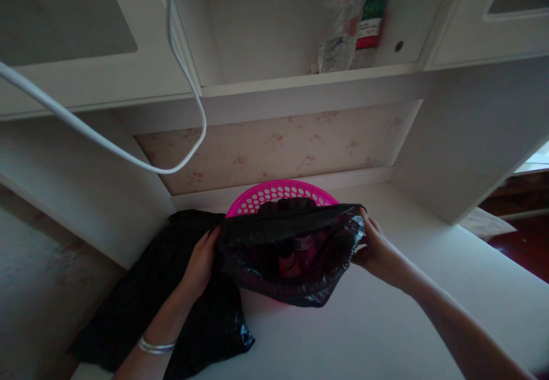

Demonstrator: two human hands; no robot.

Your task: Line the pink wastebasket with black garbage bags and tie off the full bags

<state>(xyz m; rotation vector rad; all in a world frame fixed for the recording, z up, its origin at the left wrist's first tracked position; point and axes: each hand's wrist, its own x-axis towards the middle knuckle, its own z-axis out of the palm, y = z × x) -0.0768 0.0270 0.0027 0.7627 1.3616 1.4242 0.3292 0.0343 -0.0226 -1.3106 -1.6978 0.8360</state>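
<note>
A black plastic bag (261, 226) is spread wide over a pink perforated basket (283, 187), whose far rim shows behind it. Through the bag's mouth a few reddish and pink items (295, 260) are dimly visible, too dark to name. My left hand (203, 260) is closed on the bag's left edge, its fingertips partly hidden. On the opposite edge, my right hand (372, 246) pinches the plastic between thumb and fingers. Under my left forearm lies more black plastic (214, 317), spread over the surface's left side.
The basket stands on a white desktop (343, 323) against a floral-papered wall (274, 146). Overhead, a shelf (266, 26) holds a clear plastic bottle (338, 31) and a can (372, 14). A white cable (128, 157) hangs in front at left. White side panels (463, 140) flank the space.
</note>
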